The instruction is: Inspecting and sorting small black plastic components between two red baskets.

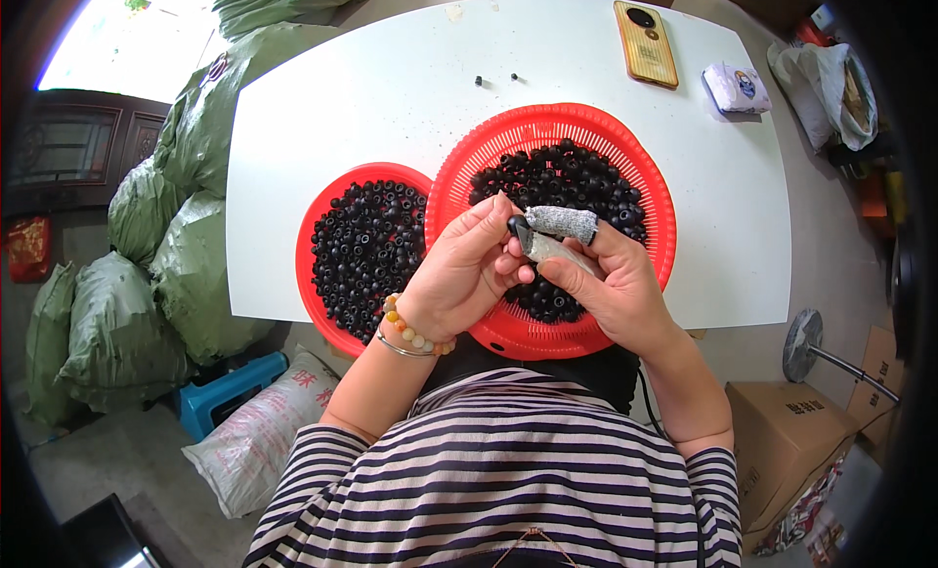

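Over the large red plastic basket (459, 168), my two hands meet. Between the fingertips of my left hand (474, 260) is a small black round part (517, 224). My right hand (620, 280) grips a short tool wrapped in pale material (562, 253), its thin greyish tip against the black part. A grey knitted finger sleeve (562, 222) covers my right index finger. Beneath the hands lie many black ring-like parts (596, 182) in the basket. To its left, a smaller red basket (311, 211) holds more of the same parts (366, 246).
Two loose black parts (479, 81) lie on the white table (352, 109). Farther right are a yellow phone (646, 45) and a tissue pack (737, 87). Green sacks (210, 275), a blue stool (232, 394) and a white sack (264, 436) crowd the left; a cardboard box (787, 446) stands right.
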### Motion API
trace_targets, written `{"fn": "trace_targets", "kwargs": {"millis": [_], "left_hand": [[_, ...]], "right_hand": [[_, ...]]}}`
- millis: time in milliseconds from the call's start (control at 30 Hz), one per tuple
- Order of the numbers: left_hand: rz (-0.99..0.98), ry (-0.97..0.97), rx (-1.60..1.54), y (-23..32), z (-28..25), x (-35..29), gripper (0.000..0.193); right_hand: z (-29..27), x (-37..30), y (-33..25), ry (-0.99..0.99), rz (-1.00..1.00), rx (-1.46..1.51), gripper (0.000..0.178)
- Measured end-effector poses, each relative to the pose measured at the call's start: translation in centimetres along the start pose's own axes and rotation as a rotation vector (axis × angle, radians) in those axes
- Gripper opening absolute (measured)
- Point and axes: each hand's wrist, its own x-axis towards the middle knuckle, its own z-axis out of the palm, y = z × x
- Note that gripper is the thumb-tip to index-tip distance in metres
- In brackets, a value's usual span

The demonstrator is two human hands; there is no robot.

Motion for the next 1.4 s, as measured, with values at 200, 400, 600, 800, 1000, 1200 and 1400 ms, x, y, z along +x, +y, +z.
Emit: {"fn": "trace_targets", "kwargs": {"millis": [200, 400, 600, 800, 1000, 1200, 1400], "left_hand": [[0.027, 0.004, 0.022, -0.3, -0.5, 0.1, 0.018], [0.038, -0.019, 0.038, -0.3, -0.7, 0.2, 0.018], [0.083, 0.021, 0.134, 0.1, 0.0, -0.1, 0.016], [0.114, -0.084, 0.170, 0.3, -1.0, -0.2, 0.018], [0.147, -0.033, 0.191, 0.2, -0.7, -0.3, 0.018], [0.185, -0.027, 0.213, 0.1, -0.8, -0.3, 0.018], [0.242, -0.013, 0.242, -0.2, -1.0, -0.2, 0.015]], "right_hand": [[0.2, 0.1, 0.6, 0.046, 0.009, 0.039, 0.028], [0.2, 0.3, 0.9, 0.057, 0.016, 0.078, 0.026], [-0.3, 0.1, 0.8, 0.126, 0.081, 0.115, 0.027], [0.0, -0.4, 0.5, 0.054, 0.079, 0.059, 0.029], [0.2, -0.2, 0.3, 0.053, 0.066, 0.019, 0.029], [0.2, -0.2, 0.5, 0.069, 0.045, -0.011, 0.028], [0.6, -0.2, 1.3, 0.114, -0.013, 0.000, 0.027]]}}
